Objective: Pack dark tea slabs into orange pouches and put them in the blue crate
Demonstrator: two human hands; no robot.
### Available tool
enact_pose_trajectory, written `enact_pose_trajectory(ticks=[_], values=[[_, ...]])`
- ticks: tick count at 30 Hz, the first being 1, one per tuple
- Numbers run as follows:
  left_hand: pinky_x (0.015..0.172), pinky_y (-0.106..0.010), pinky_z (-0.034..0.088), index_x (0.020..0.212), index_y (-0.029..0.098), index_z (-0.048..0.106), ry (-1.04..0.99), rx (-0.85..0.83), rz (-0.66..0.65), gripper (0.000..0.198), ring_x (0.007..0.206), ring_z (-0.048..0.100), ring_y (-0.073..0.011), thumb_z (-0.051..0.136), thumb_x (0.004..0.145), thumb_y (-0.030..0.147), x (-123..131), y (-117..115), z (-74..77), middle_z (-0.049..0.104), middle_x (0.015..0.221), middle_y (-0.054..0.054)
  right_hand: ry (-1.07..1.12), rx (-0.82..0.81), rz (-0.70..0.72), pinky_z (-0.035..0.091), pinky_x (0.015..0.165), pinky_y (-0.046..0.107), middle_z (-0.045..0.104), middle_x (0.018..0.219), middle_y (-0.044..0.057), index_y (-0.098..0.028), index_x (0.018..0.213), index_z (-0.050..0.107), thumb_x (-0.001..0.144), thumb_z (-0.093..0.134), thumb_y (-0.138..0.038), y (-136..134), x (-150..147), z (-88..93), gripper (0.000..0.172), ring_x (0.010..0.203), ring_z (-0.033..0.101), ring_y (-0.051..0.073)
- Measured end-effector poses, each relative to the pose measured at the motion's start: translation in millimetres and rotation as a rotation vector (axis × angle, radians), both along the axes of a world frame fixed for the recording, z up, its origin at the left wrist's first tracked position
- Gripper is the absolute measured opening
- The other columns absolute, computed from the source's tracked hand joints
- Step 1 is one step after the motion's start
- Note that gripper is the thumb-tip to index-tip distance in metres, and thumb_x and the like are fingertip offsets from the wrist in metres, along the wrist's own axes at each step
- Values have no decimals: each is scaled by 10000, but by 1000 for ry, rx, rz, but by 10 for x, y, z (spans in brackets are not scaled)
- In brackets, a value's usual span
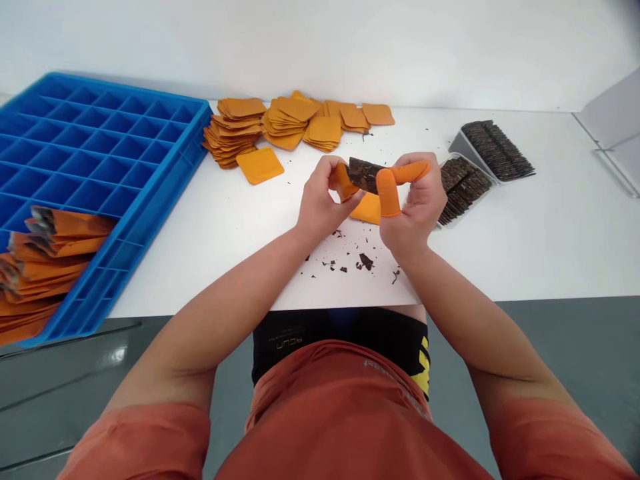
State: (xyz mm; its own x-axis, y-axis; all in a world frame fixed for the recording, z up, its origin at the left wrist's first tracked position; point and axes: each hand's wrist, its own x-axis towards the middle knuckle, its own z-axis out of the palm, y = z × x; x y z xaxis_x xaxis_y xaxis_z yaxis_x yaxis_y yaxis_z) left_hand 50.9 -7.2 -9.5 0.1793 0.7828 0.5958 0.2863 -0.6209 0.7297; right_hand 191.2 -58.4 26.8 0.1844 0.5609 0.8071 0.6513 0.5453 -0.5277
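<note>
My left hand [323, 197] is closed on a small orange packet [344, 183], holding it above the table. Between my right thumb and forefinger, both in orange finger cots, is a thin dark brown pressed slab [364, 175]. The slab's left end is at the mouth of the packet; how far inside it reaches I cannot tell. My right hand [414, 203] is closed in a pinch. Below the hands another orange packet [367, 209] lies flat on the table, partly covered. Dark crumbs [367, 261] are scattered nearby.
Stacks of orange packets [290, 120] stand along the back. To the right, two containers hold rows of dark slabs [497, 150] [463, 187]. A blue divided tray [150, 220] on the left has filled-looking orange pouches [55, 267] in its front compartments. The white table [210, 260] ends near my waist.
</note>
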Motion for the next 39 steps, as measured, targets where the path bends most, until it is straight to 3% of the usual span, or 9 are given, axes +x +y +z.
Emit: enact_pose_trajectory(ticks=[5, 9, 14, 17, 23, 27, 31, 36, 39], values=[[858, -412, 587, 1142, 269, 482, 39, 105, 54, 439, 901, 640, -185, 797, 857, 157, -29, -7, 27, 659, 1072, -24, 75, 122, 57, 471, 744, 368, 558, 919, 22, -251, 885, 527, 1038, 633, -414, 77, 83, 4, 248, 827, 563, 176], [890, -421, 587, 1148, 280, 479, 69, 87, 69, 455, 970, 647, -202, 826, 866, 200, -47, 12, 16, 663, 1101, -28, -11, 29, 8, 494, 797, 380, 551, 926, 23, -248, 899, 508, 1080, 536, -492, 90, 117, -18, 306, 852, 584, 174], [790, -351, 586, 1140, 268, 458, -36, -63, 54, 509, 962, 650, -182, 877, 851, 241, -36, 54, -92, 637, 1098, -24, 5, -56, 209, 492, 751, 336, 579, 915, 17, -235, 920, 551, 1072, 561, -479, 119, 142, -79, 288, 832, 597, 147], [781, -345, 584, 1120, 263, 483, -81, -138, 19, 526, 946, 648, -182, 915, 821, 285, -49, 43, -101, 635, 1069, -22, 37, -170, 209, 500, 747, 328, 612, 902, 10, -235, 895, 563, 1040, 610, -483, 138, 180, -75, 291, 802, 588, 135], [1029, -504, 518, 1195, 306, 510, -62, 23, 141, 632, 1216, 573, -296, 966, 761, 367, -87, 29, -52, 578, 1276, -77, 1, -189, 142, 512, 754, 362, 643, 895, 17, -246, 829, 571, 1008, 654, -494, 121, 281, 19, 317, 789, 587, 150], [1034, -513, 507, 1224, 320, 493, -74, 53, 165, 635, 1288, 539, -315, 940, 783, 414, -79, 58, -95, 549, 1303, -86, 25, -265, 196, 514, 729, 364, 650, 862, 2, -249, 851, 590, 1008, 652, -486, 116, 283, 19, 291, 745, 596, 145], [1127, -581, 457, 1260, 331, 488, -57, 111, 107, 648, 1385, 492, -352, 906, 812, 542, -85, 108, -129, 534, 1350, -93, -40, -169, 161, 520, 740, 368, 633, 871, 13, -249, 831, 563, 1020, 642, -446, 104, 260, 14, 284, 783, 595, 159], [1253, -656, 357, 1397, 353, 448, 9, 135, -45, 893, 1517, 397, -420, 907, 737, 742, -105, 105, -129, 470, 1499, -115, -15, -173, 161, 541, 753, 362, 639, 934, 23, -251, 904, 553, 1058, 597, -453, 55, 218, 21, 257, 805, 611, 155], [1265, -658, 336, 1441, 365, 426, 43, 114, -78, 928, 1536, 365, -432, 870, 745, 789, -107, 61, -123, 432, 1536, -124, -57, -104, 118, 546, 765, 371, 622, 929, 31, -258, 886, 537, 1049, 600, -419, 17, 171, 33, 238, 845, 611, 171]])
